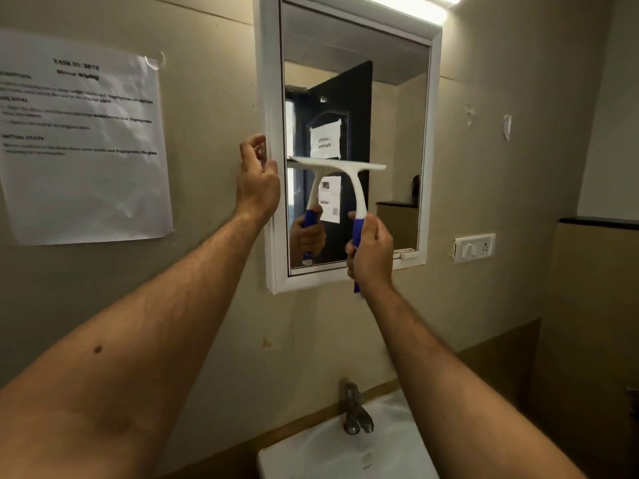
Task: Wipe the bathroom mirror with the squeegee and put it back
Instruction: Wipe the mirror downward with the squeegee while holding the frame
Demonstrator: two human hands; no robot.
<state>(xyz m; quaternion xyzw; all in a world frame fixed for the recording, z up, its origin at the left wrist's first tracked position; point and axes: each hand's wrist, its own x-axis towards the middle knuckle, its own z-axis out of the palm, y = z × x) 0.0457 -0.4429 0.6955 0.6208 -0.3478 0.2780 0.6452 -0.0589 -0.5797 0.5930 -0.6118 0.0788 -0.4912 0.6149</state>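
Note:
A white-framed mirror [420, 140] hangs on the beige wall ahead of me. My right hand [371, 252] grips the blue handle of a white squeegee [349, 171]. Its blade lies level against the glass about halfway down the mirror, on the left part of the pane. The hand and the squeegee are reflected in the glass below the blade. My left hand [257, 179] grips the mirror's left frame edge at the blade's height, thumb on the front and fingers curled round the side.
A white sink [276, 459] with a metal tap [356, 411] sits below the mirror. A printed paper sheet [83, 143] is taped to the wall at left. A white switch plate [473, 247] is at right. A lit lamp [415, 3] glows above the mirror.

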